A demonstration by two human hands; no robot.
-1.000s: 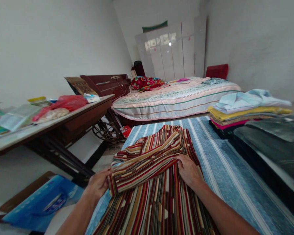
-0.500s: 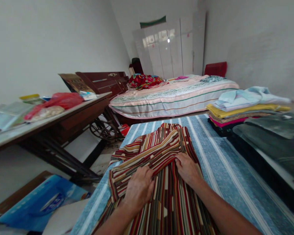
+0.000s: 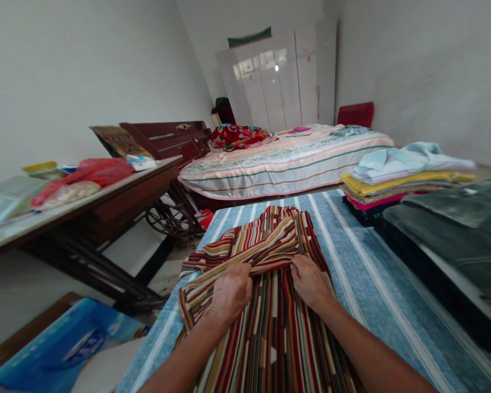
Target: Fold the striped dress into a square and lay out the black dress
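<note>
A striped garment [image 3: 265, 322] in red, tan, brown and cream lies on a blue, white-striped cover [image 3: 355, 262]. One of its sleeves [image 3: 200, 289] is folded across the front and sticks out at the left. My left hand [image 3: 232, 292] is closed on the folded sleeve, fingers pinching its lower edge. On the garment's right side, my right hand [image 3: 309, 278] pinches the other end of that sleeve between thumb and fingers. The cloth between the two hands is drawn into a slanting band. Both forearms lie over the garment's lower part and cover some of it.
Folded clothes [image 3: 396, 185] are stacked at the right, beside a dark grey garment [image 3: 458, 229]. A sewing-machine table [image 3: 143, 180] with a red bag [image 3: 106, 170] stands left, a blue box [image 3: 69, 346] below it. Behind is a bed [image 3: 270, 174].
My left hand has shifted slightly up and its fingers have closed on the sleeve's edge. My right hand keeps its pinch. The view has turned a little to the right.
</note>
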